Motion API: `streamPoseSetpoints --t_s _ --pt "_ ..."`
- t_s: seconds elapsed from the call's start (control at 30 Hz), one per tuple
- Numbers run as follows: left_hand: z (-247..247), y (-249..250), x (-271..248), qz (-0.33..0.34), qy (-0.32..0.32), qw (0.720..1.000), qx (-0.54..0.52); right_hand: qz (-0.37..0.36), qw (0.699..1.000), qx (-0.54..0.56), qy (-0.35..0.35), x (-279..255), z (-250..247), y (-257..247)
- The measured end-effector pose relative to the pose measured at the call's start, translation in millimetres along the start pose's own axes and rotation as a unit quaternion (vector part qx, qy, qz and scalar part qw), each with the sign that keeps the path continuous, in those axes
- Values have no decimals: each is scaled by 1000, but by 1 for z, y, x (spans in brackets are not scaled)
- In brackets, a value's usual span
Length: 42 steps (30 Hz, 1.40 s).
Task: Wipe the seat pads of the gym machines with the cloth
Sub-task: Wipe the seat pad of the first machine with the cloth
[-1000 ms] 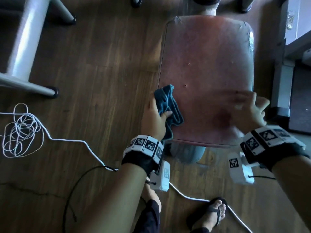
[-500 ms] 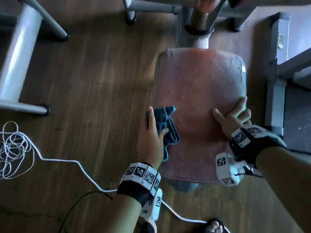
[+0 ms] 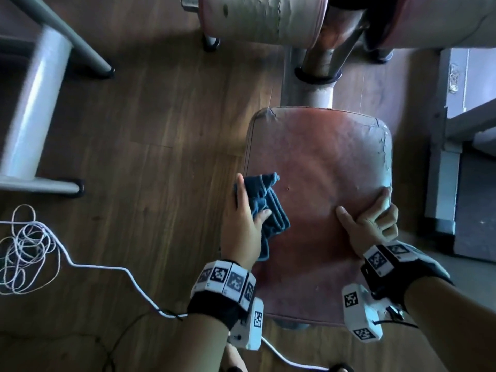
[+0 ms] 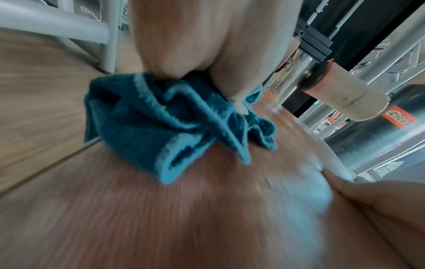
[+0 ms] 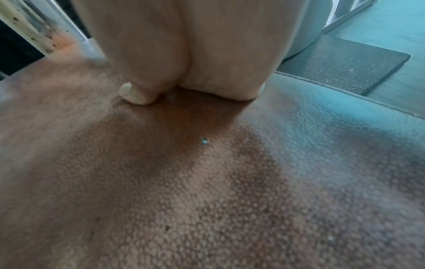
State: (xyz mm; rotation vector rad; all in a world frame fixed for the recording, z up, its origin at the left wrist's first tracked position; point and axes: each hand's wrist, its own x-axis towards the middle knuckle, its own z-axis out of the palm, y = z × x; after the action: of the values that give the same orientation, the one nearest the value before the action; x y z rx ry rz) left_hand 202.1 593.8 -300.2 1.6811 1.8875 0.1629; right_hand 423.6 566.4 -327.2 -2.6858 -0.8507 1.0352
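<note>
A worn red seat pad (image 3: 322, 162) fills the middle right of the head view. My left hand (image 3: 251, 202) pinches a bunched blue cloth (image 3: 271, 210) between thumb and fingers and presses it on the pad's left edge. The left wrist view shows the cloth (image 4: 161, 118) crumpled under my left hand (image 4: 202, 69) on the pad (image 4: 207, 218). My right hand (image 3: 367, 213) grips the pad's right edge, thumb on top and fingers curled over the side. In the right wrist view the right hand (image 5: 190, 72) presses its thumb into the grained pad (image 5: 207, 182).
Cracked roller pads (image 3: 263, 20) and a metal post (image 3: 319, 84) stand just beyond the seat. A white machine frame (image 3: 35, 116) is at the left, a grey frame (image 3: 456, 103) and black mat (image 3: 477, 210) at the right. A white cable coil (image 3: 24, 251) lies on the wood floor.
My right hand came down onto the pad's right side and its fingers curled over the edge. My left hand kept the cloth at the left edge. The head view tilted up toward the rollers.
</note>
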Motion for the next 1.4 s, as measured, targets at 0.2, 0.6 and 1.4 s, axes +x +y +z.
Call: streamPoseSetpoints --t_s 0.2,0.6,1.4 --pt "-2 7 20 2 35 999 -27 2 1000 6 -10 1 1 1" --pt "-4 24 73 0 -9 996 -94 7 1000 -5 -23 0 -1 -2" --pt "-5 28 107 13 -39 993 -112 33 997 -7 -76 -5 -10 -9"
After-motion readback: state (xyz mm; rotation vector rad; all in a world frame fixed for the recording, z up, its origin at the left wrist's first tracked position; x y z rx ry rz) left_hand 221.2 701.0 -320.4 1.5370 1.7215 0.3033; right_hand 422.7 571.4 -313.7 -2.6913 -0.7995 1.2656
